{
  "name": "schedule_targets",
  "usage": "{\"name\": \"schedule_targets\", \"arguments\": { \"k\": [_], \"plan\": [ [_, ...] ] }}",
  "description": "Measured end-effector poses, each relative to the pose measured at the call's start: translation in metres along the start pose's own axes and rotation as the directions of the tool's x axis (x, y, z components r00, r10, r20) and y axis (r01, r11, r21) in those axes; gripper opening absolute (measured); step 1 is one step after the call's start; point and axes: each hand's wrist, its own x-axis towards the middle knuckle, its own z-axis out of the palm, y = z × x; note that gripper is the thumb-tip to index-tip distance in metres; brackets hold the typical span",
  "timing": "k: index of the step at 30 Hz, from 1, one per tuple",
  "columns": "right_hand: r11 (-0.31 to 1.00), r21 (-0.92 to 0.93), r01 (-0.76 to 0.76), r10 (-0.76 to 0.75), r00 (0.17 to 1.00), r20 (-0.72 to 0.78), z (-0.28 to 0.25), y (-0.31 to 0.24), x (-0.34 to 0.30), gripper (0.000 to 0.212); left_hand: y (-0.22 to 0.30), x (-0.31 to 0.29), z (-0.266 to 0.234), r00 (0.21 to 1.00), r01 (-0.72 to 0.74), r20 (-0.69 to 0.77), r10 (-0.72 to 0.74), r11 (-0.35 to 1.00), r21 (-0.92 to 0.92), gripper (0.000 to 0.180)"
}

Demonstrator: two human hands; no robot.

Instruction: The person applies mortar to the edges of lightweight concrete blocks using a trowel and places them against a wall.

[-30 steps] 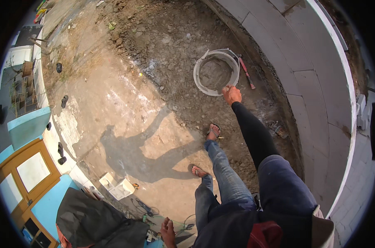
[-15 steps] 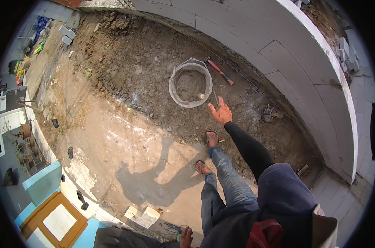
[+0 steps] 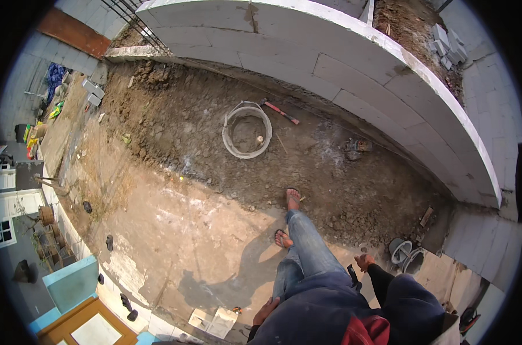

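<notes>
My right hand (image 3: 364, 261) hangs out at my right side, partly curled and seemingly holding nothing. My left hand (image 3: 265, 311) is low beside my left thigh, its fingers loosely stretched and nothing visible in them. Ahead on the dirt stands a round pale bucket (image 3: 229, 145) with its handle up. Grey mortar (image 3: 246, 131) lies inside, and a light wooden tool handle (image 3: 259, 140) pokes out of it. Just beyond the bucket to the right rests a hammer (image 3: 282, 112) with a red handle. A thin stick (image 3: 282, 144) lies beside the bucket. Neither hand touches these things.
A grey block wall (image 3: 353, 75) curves along the far and right side. Two more buckets (image 3: 400, 250) stand near my right hand. A clear-looking container (image 3: 357, 146) sits near the wall's foot. White boxes (image 3: 220, 322) lie on the concrete near my left hand.
My right hand has drawn back from beside the bucket to my right side. My left hand has come further into view by my thigh. The view has shifted, showing more wall.
</notes>
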Motion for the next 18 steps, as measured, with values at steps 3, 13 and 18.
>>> {"name": "schedule_targets", "arguments": {
  "k": [3, 13, 18],
  "plan": [
    [0.985, 0.167, 0.030, -0.009, 0.992, -0.127, 0.003, -0.020, -0.013, 0.062, 0.122, -0.017, -0.064, 0.994, 0.081, 0.079, -0.080, 0.997, -0.007, 0.084],
    [0.917, -0.076, 0.392, -0.389, 0.835, -0.389, -0.162, -0.276, 0.132, 0.066, 0.189, 0.044, -0.068, 0.843, 0.535, 0.166, -0.512, 0.758, -0.373, 0.099],
    [0.834, -0.196, 0.515, -0.539, 0.686, -0.489, -0.246, -0.448, 0.275, 0.064, 0.230, 0.094, -0.079, 0.764, 0.622, 0.156, -0.626, 0.651, -0.435, 0.102]
  ]
}}
